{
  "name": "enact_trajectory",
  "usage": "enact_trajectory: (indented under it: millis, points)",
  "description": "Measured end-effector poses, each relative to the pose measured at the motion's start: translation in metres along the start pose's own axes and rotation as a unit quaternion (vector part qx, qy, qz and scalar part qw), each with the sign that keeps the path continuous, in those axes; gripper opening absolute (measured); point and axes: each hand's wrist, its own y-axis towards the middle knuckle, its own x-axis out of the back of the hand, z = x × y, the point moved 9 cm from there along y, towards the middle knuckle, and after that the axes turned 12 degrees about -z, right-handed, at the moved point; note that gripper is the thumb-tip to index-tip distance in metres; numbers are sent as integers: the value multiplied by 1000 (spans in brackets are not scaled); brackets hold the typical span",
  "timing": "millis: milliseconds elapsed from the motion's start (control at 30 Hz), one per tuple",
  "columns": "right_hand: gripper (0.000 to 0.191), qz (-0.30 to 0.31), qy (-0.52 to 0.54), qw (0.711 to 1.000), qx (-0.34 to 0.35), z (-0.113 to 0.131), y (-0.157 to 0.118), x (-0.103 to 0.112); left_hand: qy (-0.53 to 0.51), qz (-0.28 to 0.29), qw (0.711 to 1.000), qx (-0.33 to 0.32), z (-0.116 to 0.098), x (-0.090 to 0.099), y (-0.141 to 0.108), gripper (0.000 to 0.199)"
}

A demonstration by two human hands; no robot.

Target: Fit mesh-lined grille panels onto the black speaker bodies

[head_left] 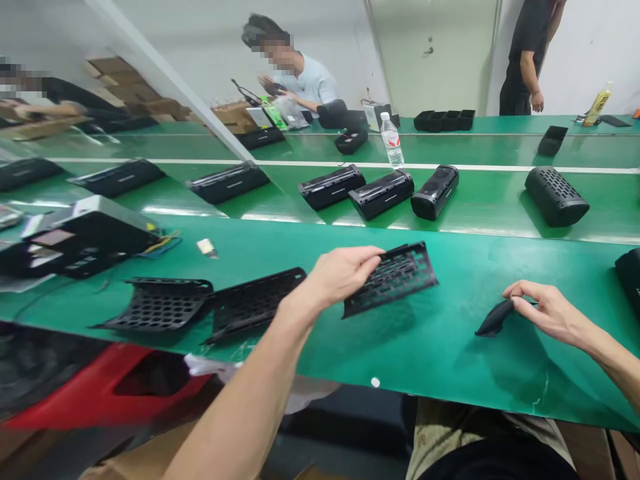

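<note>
My left hand [345, 272] pinches the upper left corner of a black perforated grille panel [400, 275], tilted just above the green table [320, 353]. Held between the thumb and fingers of my right hand [547, 310] is a limp dark piece of cloth [495, 319], drooping over the table to the right. Two more black perforated pieces lie left of my left arm: a curved grille [165, 307] with its holes showing, and a longer grille panel [255, 300] beside it, partly behind my forearm.
Along the belt [480, 207] beyond the table sit several black speaker-like housings [556, 195]. A power-supply-like box [95, 233] with wires stands at left. A water bottle [391, 141] stands behind the belt. A red bin [130, 387] is below the table edge. Other people are across the line.
</note>
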Motion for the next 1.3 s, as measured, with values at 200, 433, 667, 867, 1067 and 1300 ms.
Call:
enact_trajectory:
  millis: [200,433,667,867,1067,1300]
  points:
    - [57,33,118,976,-180,-12,-6,54,-96,129,977,-143,-139,-83,-23,40]
    - [61,189,198,940,-202,15,-14,49,-308,22,940,-147,-208,-63,-32,65]
    - [51,239,298,899,-214,18,-19,25,-566,190,802,-32,-234,-81,-42,31]
    - [57,151,221,927,-262,-24,-23,-6,-512,183,834,90,-169,-96,-41,30]
    - [27,77,-36,979,-187,-33,-11,-27,-211,73,973,61,-139,-93,-43,13]
    - [29,-9,-114,982,-153,-45,-14,-9,-153,-2,982,114,-97,-89,-61,40]
